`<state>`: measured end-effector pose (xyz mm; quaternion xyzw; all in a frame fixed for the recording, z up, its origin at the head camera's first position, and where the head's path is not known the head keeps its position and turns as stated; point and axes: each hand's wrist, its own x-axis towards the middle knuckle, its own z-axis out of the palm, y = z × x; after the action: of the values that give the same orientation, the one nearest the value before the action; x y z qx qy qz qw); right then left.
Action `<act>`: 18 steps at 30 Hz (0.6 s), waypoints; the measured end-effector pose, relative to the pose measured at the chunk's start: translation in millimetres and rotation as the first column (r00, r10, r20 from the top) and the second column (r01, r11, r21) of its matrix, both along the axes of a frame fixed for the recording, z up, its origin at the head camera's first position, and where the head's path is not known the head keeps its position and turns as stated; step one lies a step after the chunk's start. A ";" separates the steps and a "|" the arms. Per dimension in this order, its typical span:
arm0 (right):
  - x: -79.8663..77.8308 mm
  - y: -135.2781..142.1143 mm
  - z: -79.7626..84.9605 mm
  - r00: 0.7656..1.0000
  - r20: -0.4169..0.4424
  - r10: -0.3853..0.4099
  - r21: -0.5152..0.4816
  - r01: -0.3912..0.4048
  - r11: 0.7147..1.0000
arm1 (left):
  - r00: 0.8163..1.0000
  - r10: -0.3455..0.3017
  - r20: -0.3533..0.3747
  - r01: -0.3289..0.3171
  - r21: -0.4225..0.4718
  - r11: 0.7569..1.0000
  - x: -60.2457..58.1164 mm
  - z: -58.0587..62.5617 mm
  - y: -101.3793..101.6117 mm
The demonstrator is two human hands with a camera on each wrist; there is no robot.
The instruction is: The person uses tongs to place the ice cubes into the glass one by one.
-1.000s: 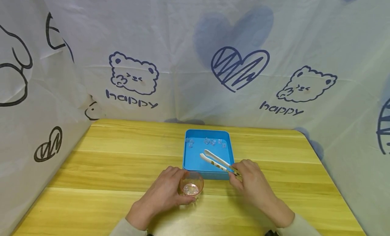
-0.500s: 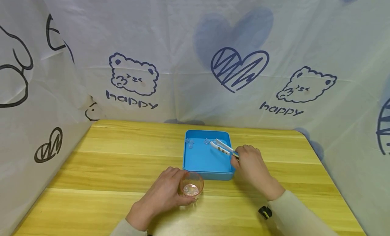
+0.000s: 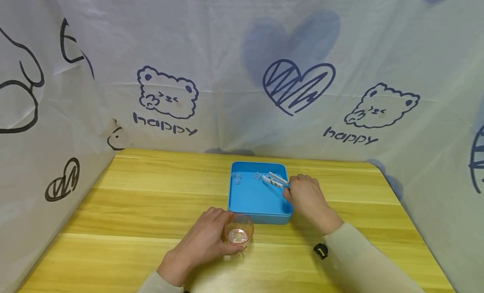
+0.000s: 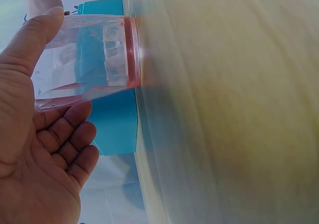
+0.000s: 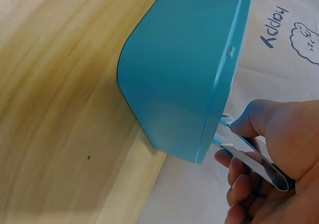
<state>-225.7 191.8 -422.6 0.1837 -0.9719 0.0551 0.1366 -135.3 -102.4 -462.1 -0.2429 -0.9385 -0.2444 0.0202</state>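
My left hand (image 3: 206,236) holds a clear, pink-tinted cup (image 3: 245,225) upright on the table, thumb on the near side and fingers on the far side. Clear cubes (image 4: 114,57) lie in the bottom of the cup. With my right hand (image 3: 307,198) I grip a pair of tongs (image 5: 254,167) between thumb and fingers. The white tong tips (image 3: 273,181) reach into the blue tray (image 3: 261,200), close to its back right part. Several clear cubes (image 3: 236,178) lie at the tray's back left, and another cube (image 3: 258,175) is left of the tips. Whether the tips hold a cube cannot be told.
The wood-grain table (image 3: 151,192) carries the tray just beyond the cup. A white cloth (image 3: 227,74) with bear and heart drawings hangs behind the table and along both sides. A black strap piece (image 3: 321,251) shows by my right sleeve.
My right hand has moved forward, carrying the tongs from the tray's front right to its back right, where they now cover some cubes. My left hand and the cup have stayed in place.
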 end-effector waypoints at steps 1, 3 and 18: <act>-0.6 -0.4 -0.4 1.000 0.006 0.000 0.000 0.000 1.000 | 1.000 0.000 0.002 0.000 0.002 1.000 0.1 0.0 0.0; -1.3 -1.5 -1.0 1.000 0.016 -0.001 0.004 0.000 1.000 | 1.000 -0.001 0.002 0.001 0.003 1.000 0.3 0.1 -0.2; -1.6 -11.2 -7.1 0.998 0.039 -0.040 0.020 0.039 0.999 | 1.000 -0.005 -0.007 0.005 0.010 1.000 0.5 1.2 -0.6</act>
<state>-227.3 180.6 -429.7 0.1648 -0.9783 0.0466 0.1167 -134.8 -103.0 -460.8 -0.2459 -0.9366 -0.2485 0.0242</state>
